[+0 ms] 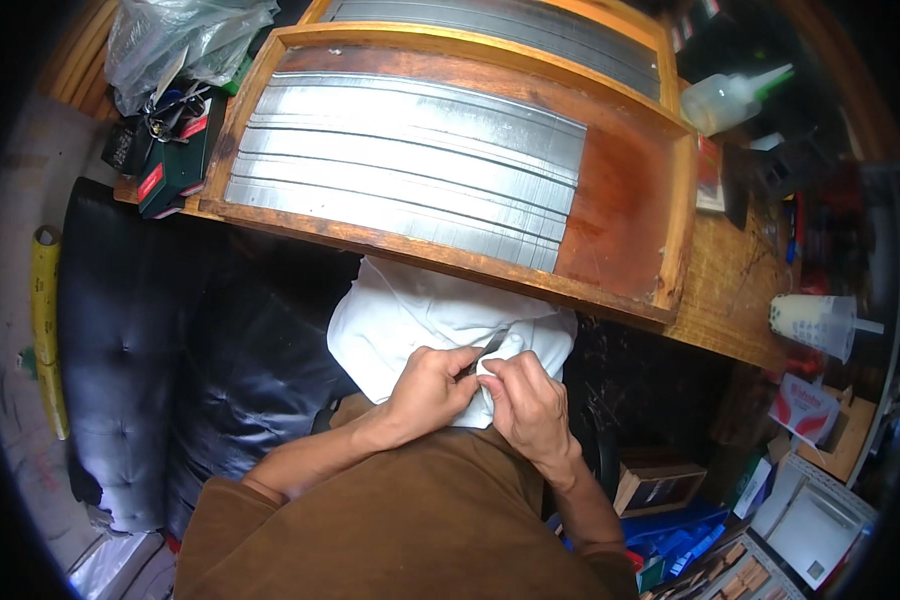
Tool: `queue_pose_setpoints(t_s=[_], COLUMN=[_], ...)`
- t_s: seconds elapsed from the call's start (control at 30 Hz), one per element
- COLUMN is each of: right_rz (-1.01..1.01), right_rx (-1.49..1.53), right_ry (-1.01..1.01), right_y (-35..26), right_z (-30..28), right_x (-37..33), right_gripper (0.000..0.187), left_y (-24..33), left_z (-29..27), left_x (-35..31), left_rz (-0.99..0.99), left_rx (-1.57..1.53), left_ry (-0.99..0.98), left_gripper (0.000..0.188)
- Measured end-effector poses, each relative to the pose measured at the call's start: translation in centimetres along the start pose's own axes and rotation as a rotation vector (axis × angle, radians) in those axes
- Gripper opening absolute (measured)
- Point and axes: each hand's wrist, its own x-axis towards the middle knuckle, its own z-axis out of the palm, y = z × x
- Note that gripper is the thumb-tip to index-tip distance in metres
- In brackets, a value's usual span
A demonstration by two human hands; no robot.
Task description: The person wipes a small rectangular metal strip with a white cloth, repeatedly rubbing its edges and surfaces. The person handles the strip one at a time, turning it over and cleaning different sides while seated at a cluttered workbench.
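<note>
Both hands are together over a white cloth spread across my lap, just below the table's front edge. My left hand is closed, thumb and fingers pinching a thin dark metal strip, of which only a short length shows. Bunched cloth is gripped by my right hand, its fingertips pressed together right beside the strip. The strip's lower part is hidden by fingers and cloth. Beyond my hands, a shallow wooden tray holds several flat silvery metal strips lying side by side.
A second wooden tray with grey strips lies behind. On the right are a squeeze bottle and a plastic cup. Left stand dark green boxes, a clear plastic bag and a black padded sofa.
</note>
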Motion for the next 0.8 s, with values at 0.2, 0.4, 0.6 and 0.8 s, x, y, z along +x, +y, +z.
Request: queue_pose_setpoints(t_s=[0.2,0.4,0.6,0.8], right_rz=[0.059,-0.037,0.011,0.036], right_rx=[-0.207,-0.163,-0.139,-0.165], right_ry=[-0.016,-0.012,0.0,-0.005], right_y=[0.3,-0.6,-0.6,0.3], right_z=[-0.3,-0.2,-0.4,-0.3], right_x=[0.5,0.7,1.0,0.7], right_gripper=[0.009,0.008,0.008,0.01], left_y=[0.2,-0.1,0.4,0.5], left_z=[0.5,1.0,0.5,0.6], left_x=[0.1,0.1,0.2,0.5], left_rz=[0.06,0.151,0.064,0.07], left_rx=[0.048,0.109,0.111,0.126], left_ry=[0.052,0.101,0.061,0.055], left_gripper=[0.016,0.019,0.017,0.014])
